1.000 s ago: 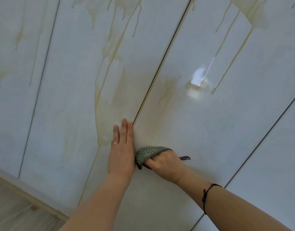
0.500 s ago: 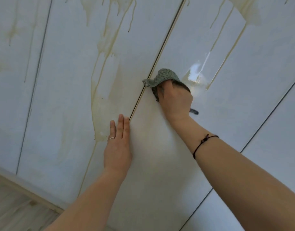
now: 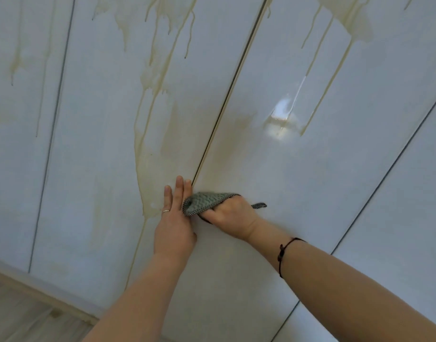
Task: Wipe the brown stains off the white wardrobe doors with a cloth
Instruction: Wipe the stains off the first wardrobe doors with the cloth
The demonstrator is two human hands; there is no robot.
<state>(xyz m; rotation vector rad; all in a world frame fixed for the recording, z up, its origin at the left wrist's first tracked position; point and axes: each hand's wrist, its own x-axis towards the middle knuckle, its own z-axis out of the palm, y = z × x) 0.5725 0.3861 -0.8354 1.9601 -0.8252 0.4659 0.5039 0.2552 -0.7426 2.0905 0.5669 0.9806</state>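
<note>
White glossy wardrobe doors [image 3: 310, 181] fill the view, streaked with brown drip stains [image 3: 152, 77] running down from the top. A faint brown smear [image 3: 236, 124] lies right of the central door gap. My right hand [image 3: 230, 214] presses a grey-green woven cloth [image 3: 204, 202] against the right door, just beside the gap. My left hand [image 3: 175, 218] lies flat on the left door with fingers together, its edge touching the cloth. A ring sits on one left finger.
Vertical door gaps [image 3: 226, 99] divide the panels. More drips [image 3: 335, 45] mark the upper right door, near a bright reflection [image 3: 281, 117]. A pale plinth [image 3: 39, 290] and wood-look floor [image 3: 19, 322] show at the lower left.
My right hand swept the cloth up the right door beside the gap, then back down to rest against my left hand. The left hand stayed flat on the door.
</note>
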